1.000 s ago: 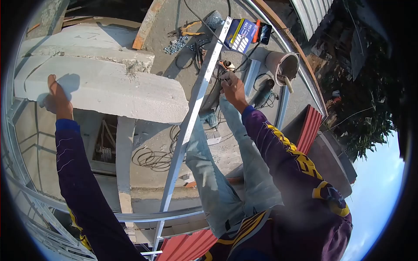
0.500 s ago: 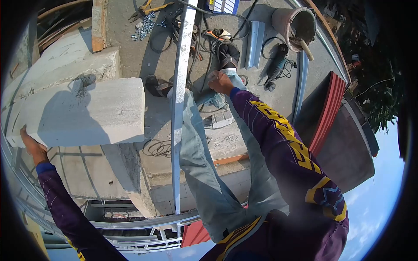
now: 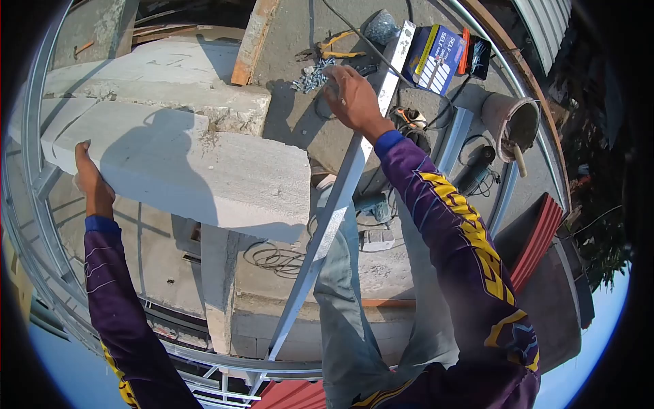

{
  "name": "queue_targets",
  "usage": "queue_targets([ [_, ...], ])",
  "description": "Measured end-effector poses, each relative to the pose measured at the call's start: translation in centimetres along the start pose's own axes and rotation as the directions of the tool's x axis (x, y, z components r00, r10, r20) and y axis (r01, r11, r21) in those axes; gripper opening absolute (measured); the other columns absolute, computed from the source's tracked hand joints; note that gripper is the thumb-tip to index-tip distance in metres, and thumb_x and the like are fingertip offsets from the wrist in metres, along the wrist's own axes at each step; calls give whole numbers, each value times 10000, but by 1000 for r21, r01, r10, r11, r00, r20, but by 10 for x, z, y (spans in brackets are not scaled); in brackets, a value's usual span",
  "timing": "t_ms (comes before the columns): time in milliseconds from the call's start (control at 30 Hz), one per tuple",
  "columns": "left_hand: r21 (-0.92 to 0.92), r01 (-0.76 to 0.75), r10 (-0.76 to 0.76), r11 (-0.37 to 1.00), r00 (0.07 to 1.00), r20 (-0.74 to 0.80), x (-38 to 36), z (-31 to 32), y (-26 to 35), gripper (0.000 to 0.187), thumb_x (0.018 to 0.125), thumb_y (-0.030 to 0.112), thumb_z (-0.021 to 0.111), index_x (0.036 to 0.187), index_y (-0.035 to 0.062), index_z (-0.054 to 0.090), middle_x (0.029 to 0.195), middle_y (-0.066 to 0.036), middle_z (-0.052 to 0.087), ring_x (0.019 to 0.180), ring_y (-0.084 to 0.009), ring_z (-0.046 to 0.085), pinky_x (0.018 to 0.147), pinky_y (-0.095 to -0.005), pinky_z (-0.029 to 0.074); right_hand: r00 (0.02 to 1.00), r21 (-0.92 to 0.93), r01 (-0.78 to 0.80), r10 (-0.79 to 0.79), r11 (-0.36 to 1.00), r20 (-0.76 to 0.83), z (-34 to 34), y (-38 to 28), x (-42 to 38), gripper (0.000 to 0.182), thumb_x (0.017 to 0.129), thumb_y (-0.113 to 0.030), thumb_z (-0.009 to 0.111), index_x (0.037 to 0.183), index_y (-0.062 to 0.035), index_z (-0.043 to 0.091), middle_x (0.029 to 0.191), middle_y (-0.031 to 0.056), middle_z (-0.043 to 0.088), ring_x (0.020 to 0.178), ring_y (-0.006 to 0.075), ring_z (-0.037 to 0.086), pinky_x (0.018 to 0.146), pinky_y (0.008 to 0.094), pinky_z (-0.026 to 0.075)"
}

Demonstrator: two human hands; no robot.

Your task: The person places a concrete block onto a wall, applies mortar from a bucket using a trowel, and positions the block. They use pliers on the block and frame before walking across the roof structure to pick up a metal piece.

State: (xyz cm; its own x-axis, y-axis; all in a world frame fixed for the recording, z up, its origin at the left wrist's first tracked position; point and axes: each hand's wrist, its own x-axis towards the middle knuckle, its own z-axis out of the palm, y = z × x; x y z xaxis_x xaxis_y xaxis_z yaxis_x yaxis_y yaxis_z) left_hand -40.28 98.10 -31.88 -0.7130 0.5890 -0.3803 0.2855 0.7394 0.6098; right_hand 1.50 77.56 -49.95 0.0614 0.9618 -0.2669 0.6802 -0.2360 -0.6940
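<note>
My left hand [image 3: 92, 180] rests against the lower left edge of a long pale concrete block [image 3: 252, 178], thumb up on its edge and fingers partly hidden. My right hand [image 3: 351, 97] hangs over the floor beside the upper part of a galvanised metal bar [image 3: 334, 228], its fingers curled; what they hold, if anything, cannot be made out. Just left of the right hand lies a pile of screws [image 3: 312, 76]. Pliers with yellow handles [image 3: 343, 54] lie above it. The bar runs slanting between the block and my legs.
A blue box [image 3: 434, 60] stands right of the bar's top. Further right are a bucket [image 3: 509, 126], an angle grinder [image 3: 477, 168] and red corrugated sheet [image 3: 537, 242]. Cables [image 3: 276, 259] coil below the block. A wooden board [image 3: 255, 41] lies at the top.
My right hand has moved from near my knee up toward the screws. The view has shifted, so the block and floor items appear further right. My left hand stays at the block.
</note>
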Motion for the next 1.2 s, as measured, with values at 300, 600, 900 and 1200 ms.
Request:
queue_targets([
  [300, -23, 15, -11, 1000, 986, 168, 27, -12, -19, 410, 796, 424, 595, 1032, 88, 579, 936, -86, 606, 857, -207, 595, 756, -309, 488, 985, -587, 168, -111, 792, 132, 52, 104, 71, 467, 873, -208, 479, 1321, -113, 387, 1275, 184, 470, 1119, 364, 516, 909, 531, 400],
  [600, 66, 5, -14, 998, 990, 138, 24, -8, -17, 437, 817, 415, 561, 1083, 68, 580, 992, -101, 600, 890, -210, 578, 797, -322, 463, 984, -649, 169, -91, 741, 152, 43, 75, 54, 370, 854, -120, 488, 1223, -140, 475, 1163, 157, 540, 1134, 337, 492, 923, 441, 412],
  [900, 33, -50, 53, 998, 994, -100, -23, 3, 1, 587, 683, 377, 676, 973, -113, 534, 920, -149, 552, 783, -215, 563, 641, -342, 468, 555, -619, 714, 274, 328, 786, 44, 32, 35, 266, 839, -216, 530, 1010, -132, 716, 1097, 102, 590, 1117, 292, 491, 960, 512, 314],
  [1200, 211, -101, 150, 972, 962, -229, -16, 6, -11, 868, 699, 505, 701, 1183, -132, 365, 1145, -267, 532, 1039, -357, 567, 869, -404, 475, 688, -646, 582, 125, 494, 715, -16, 12, 34, 248, 796, -217, 566, 987, -110, 682, 1164, 168, 525, 1170, 331, 437, 957, 600, 313],
])
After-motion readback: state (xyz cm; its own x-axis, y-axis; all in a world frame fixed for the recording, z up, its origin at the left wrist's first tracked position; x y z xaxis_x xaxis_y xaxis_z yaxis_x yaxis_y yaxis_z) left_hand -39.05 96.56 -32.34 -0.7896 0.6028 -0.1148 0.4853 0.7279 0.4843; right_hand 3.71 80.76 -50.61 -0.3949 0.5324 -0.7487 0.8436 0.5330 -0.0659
